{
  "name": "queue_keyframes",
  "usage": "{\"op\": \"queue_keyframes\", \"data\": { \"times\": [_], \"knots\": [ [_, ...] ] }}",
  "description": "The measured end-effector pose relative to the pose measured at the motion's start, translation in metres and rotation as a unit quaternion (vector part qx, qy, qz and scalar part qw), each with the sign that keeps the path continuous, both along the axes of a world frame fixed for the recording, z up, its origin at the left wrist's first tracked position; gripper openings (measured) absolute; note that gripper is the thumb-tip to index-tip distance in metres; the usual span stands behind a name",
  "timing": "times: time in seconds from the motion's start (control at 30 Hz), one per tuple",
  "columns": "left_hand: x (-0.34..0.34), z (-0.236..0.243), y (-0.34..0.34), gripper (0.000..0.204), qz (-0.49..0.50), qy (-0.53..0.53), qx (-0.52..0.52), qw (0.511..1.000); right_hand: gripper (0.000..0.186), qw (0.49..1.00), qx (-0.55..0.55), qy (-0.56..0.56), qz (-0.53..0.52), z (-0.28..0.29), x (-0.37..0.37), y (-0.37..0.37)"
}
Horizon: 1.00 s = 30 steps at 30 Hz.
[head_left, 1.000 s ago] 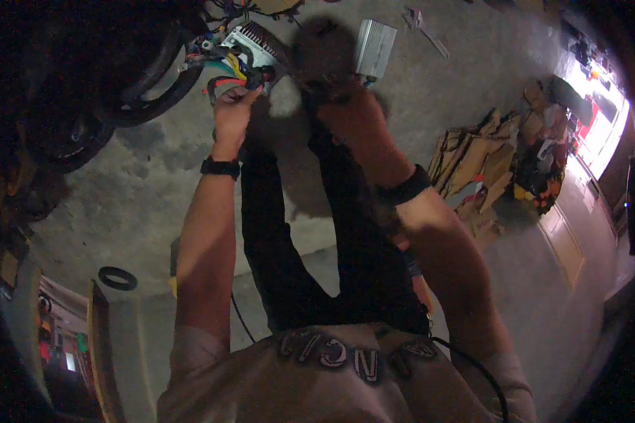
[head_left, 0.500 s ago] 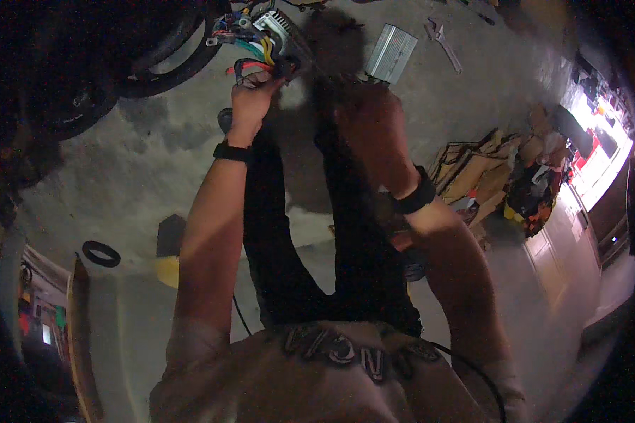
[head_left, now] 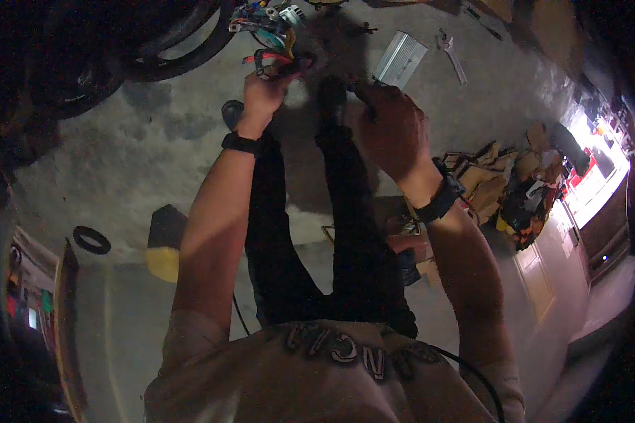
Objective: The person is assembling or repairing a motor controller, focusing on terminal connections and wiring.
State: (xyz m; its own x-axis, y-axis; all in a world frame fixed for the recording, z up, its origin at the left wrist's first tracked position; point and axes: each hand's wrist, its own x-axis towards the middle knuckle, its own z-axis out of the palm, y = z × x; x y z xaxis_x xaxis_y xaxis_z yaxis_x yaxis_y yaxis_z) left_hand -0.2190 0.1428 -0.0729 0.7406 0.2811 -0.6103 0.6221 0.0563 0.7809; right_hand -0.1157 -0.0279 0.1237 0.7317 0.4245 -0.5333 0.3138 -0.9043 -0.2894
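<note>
My left hand [head_left: 263,96] is closed around a bundle of cables [head_left: 283,51] with red, black, yellow and green wires. Several wire ends and connectors stick out beyond my fingers. A small finned metal part [head_left: 291,14] shows at the bundle's far side. To the right, my right hand [head_left: 396,130] is bent in a pinch in deep shadow; whatever its fingertips hold is too dark to make out. Just past those fingertips a silver finned metal box [head_left: 401,60] lies on the concrete floor.
An adjustable wrench [head_left: 454,59] lies right of the metal box. Tyres and wheels [head_left: 169,67] stand at the far left. Flattened cardboard and scraps [head_left: 504,180] pile up at the right. A loose black ring [head_left: 92,240] and a dark-and-yellow object [head_left: 164,243] are at the left.
My left hand has shifted slightly right and nearer with the cables. The finned part sits farther toward the upper edge. My right hand has moved right and nearer; the whole view has shifted a little.
</note>
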Motion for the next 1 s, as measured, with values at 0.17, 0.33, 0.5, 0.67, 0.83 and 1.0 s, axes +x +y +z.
{"op": "queue_keyframes", "data": {
  "times": [0.17,0.33,0.5,0.67,0.83,1.0],
  "knots": [
    [-0.003,-0.008,-0.004,0.015,0.043,-0.074,-0.075,0.993,0.026,0.989,-0.071,-0.027,0.125,-0.002,0.000,0.007],
    [-0.011,-0.021,-0.008,0.015,0.041,-0.113,-0.058,0.991,0.027,0.994,0.043,-0.068,0.077,-0.033,-0.011,-0.013],
    [-0.007,-0.016,-0.006,0.015,0.027,-0.059,-0.058,0.996,0.028,0.956,0.092,0.144,-0.238,-0.032,-0.003,-0.016],
    [0.006,0.006,-0.002,0.015,-0.052,-0.056,0.031,0.997,0.034,0.981,0.106,0.091,-0.134,-0.026,-0.001,-0.023],
    [-0.006,-0.024,-0.003,0.019,0.003,-0.076,-0.007,0.997,0.035,0.986,-0.082,-0.017,0.144,-0.004,0.006,0.002],
    [-0.005,-0.023,-0.004,0.022,-0.006,-0.061,-0.018,0.998,0.033,0.989,-0.044,-0.022,0.140,-0.002,0.008,0.002]
  ]
}}
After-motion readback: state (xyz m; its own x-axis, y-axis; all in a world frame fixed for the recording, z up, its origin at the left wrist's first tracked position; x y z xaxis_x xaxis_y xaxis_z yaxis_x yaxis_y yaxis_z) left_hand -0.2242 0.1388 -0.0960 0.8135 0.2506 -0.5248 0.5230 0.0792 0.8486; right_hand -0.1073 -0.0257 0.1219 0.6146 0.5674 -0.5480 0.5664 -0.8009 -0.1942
